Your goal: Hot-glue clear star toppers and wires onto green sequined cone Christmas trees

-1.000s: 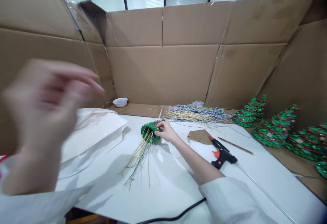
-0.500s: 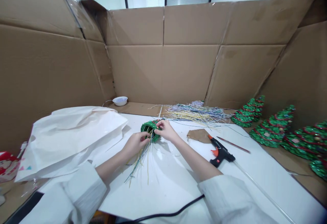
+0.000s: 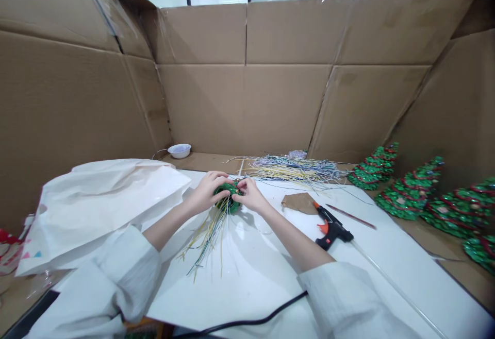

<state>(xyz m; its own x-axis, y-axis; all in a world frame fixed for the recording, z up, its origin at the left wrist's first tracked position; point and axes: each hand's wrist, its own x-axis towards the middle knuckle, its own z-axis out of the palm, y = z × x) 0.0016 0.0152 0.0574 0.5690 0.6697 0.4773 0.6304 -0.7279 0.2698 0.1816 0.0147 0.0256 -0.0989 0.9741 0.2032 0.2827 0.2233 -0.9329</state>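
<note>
A small green tinsel Christmas tree lies on its side on the white tabletop, its base towards me. From that base a bundle of thin yellow, white, green and blue wires fans out over the table. My left hand wraps over the tree's left and upper side, fingers curled on it. On the other side my right hand grips the tree near its rim, thumb and fingers bent. Both hands cover much of the tree, so its tip is hidden.
A black hot glue gun lies at right beside a brown cloth piece and a thin reddish stick. Loose wires are heaped behind. Finished-looking trees stand right. A white bag, a bowl and cardboard walls surround.
My left hand has moved up from the wires at the base onto the tree's upper left side. More yellow wires now spread to the left. The right hand stays on the tree.
</note>
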